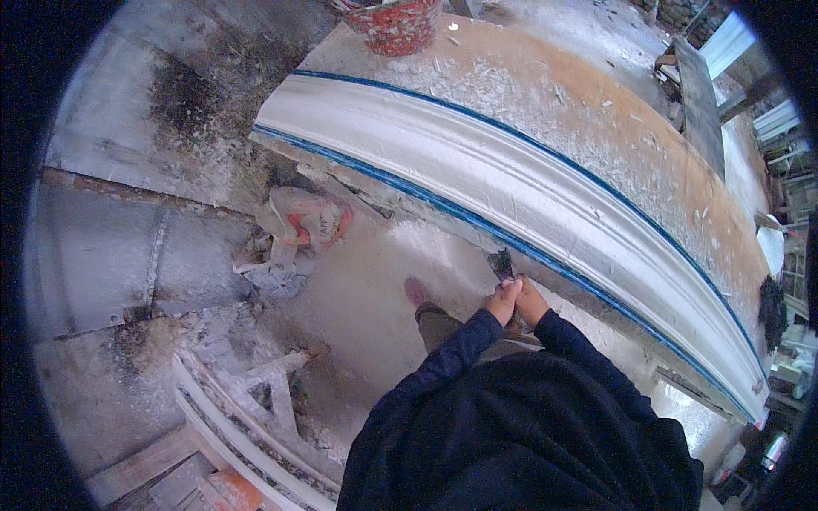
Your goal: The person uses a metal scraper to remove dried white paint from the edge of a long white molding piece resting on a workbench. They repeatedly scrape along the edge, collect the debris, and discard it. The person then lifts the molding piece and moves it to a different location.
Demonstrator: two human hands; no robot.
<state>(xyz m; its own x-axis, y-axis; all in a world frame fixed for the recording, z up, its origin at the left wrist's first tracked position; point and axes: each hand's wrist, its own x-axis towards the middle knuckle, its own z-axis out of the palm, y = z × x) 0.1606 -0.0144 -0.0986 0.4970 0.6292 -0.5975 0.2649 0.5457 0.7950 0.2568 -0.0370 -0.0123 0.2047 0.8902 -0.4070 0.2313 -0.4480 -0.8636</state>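
From up top: the left hand (pixel 503 300) and right hand (pixel 530 302) both have a closed grip on a small dark scraper (pixel 503 264) at the near edge of the long white plaster moulding (pixel 511 183) on the worktop (pixel 596 111); shape looks formed, looks like just edge cleanup left

One package noted: a crumpled sack (pixel 300 223), pale pinkish-white with a red-orange printed panel, lying slumped on the dusty floor just below the near end of the long white moulding. A grey-white crumpled bag (pixel 274 274) lies against its lower side, touching it. No signs or screens observed.
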